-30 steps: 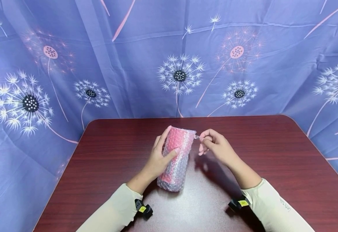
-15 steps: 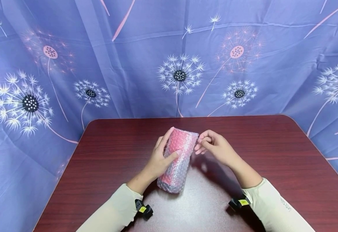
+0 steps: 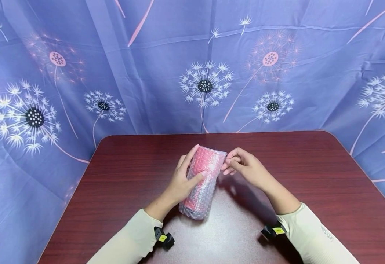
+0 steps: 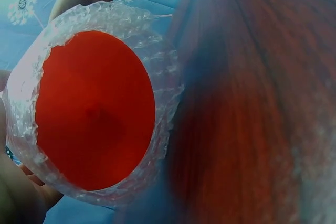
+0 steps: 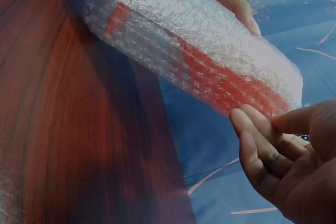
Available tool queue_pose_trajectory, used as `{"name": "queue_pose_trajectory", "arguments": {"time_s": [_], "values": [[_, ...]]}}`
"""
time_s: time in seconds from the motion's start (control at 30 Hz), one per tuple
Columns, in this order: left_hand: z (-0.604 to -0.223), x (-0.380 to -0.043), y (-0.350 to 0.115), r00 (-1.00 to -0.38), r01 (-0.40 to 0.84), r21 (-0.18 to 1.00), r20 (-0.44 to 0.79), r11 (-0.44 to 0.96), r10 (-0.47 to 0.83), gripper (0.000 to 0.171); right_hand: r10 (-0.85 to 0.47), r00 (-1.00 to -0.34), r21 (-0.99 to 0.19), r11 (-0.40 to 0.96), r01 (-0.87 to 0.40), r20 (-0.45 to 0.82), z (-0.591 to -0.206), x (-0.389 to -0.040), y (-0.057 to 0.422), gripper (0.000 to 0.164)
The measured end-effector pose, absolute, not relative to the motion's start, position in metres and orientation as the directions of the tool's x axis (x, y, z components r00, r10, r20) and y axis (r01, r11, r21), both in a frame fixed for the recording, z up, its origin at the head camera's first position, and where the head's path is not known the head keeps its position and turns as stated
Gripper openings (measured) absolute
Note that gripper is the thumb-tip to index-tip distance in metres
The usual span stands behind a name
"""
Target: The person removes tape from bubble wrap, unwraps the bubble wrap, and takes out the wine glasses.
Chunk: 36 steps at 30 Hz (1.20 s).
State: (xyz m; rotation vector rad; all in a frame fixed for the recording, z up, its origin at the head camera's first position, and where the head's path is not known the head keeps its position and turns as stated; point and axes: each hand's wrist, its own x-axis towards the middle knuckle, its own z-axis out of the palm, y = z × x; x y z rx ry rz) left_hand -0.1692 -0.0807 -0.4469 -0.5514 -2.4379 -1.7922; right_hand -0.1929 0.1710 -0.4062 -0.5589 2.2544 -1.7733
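Red cylinder in clear bubble wrap (image 3: pixel 201 185): held between the person's two hands, slanted, its upper end leaning away from the person; I can't tell whether its lower end touches the dark red wood-grain table (image 3: pixel 129 176).
Flat round red end (image 4: pixel 94 111): on the cylinder's near side, smooth, ringed by crinkled wrap (image 5: pixel 168 17).
Left hand (image 3: pixel 180 183): wrapped about the cylinder's left side, thumb across the front, fingers reaching up to the top corner.
Right hand (image 3: pixel 245 167): at the cylinder's upper right corner, thumb and bent fingers pinching the edge of the wrap.
Cream long sleeves (image 3: pixel 129 238): one on each arm, nearer the person than the cylinder.
Black wrist devices with yellow labels (image 3: pixel 164 239): one at each cuff, either side below the cylinder.
Blue-violet cloth printed with white and pink dandelions (image 3: pixel 162 73): hanging behind the cylinder and to both sides, lightly creased.
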Motion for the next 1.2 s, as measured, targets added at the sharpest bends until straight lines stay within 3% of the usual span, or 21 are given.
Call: {"name": "queue_pose_trajectory", "arguments": {"time_s": [0.23, 0.73, 1.2], "values": [[-0.4486, -0.1703, -0.0803, -0.936, 0.319, 0.911, 0.260, 0.262, 0.236, 0.084, -0.354, -0.934, -0.946, 0.285, -0.153, 0.045, -0.4059, -0.1940, 0.1709, 0.017], [-0.4529, -0.1769, -0.0844, -0.957, 0.280, 0.914, 0.244, 0.294, 0.155, 0.083, -0.393, -0.917, -0.957, 0.232, -0.175, 0.072, -0.4053, -0.1941, 0.1760, 0.017], [-0.4513, -0.1740, -0.0833, -0.948, 0.289, 0.921, 0.239, 0.260, 0.208, 0.085, -0.347, -0.937, -0.957, 0.254, -0.140, 0.045, -0.4087, -0.1966, 0.1751, 0.020]]}}
